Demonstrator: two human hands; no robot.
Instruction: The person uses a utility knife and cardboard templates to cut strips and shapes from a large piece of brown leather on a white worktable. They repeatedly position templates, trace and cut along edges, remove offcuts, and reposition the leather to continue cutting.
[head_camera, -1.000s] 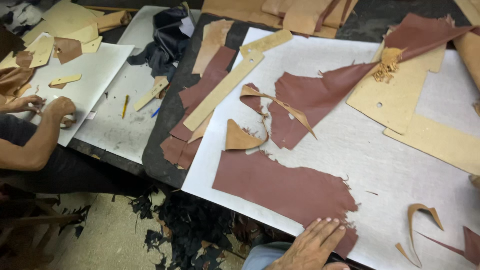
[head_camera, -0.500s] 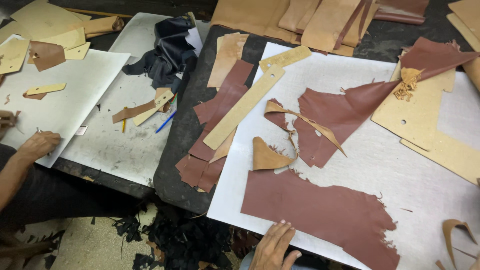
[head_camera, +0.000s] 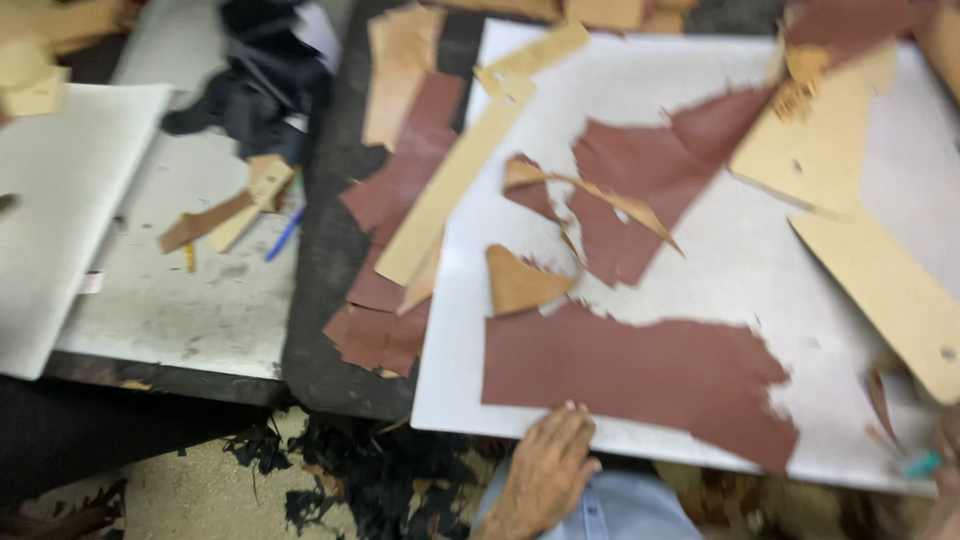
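My left hand (head_camera: 545, 470) lies flat at the near edge of a white cutting board (head_camera: 760, 270), its fingertips touching the board just below a large reddish-brown leather piece (head_camera: 640, 370). It holds nothing. Only a sliver of my right hand (head_camera: 945, 455) shows at the right edge, beside a small teal object (head_camera: 920, 465); whether the hand grips it is unclear. A tan triangular scrap (head_camera: 520, 283) and a torn brown piece (head_camera: 650, 180) with a curled tan strip lie further up the board. The picture is blurred.
Tan cardboard patterns (head_camera: 880, 280) lie on the board's right side, and a long tan strip (head_camera: 460, 180) crosses its left edge. A second grey board (head_camera: 190, 300) to the left holds scraps, a blue pen (head_camera: 285, 233) and dark cloth (head_camera: 255, 95). Black offcuts (head_camera: 370, 480) litter the floor.
The view has shifted right and closer, and the co-worker's arm at the left is out of sight. My left hand has slid left along the board's near edge. My right hand has appeared at the right.
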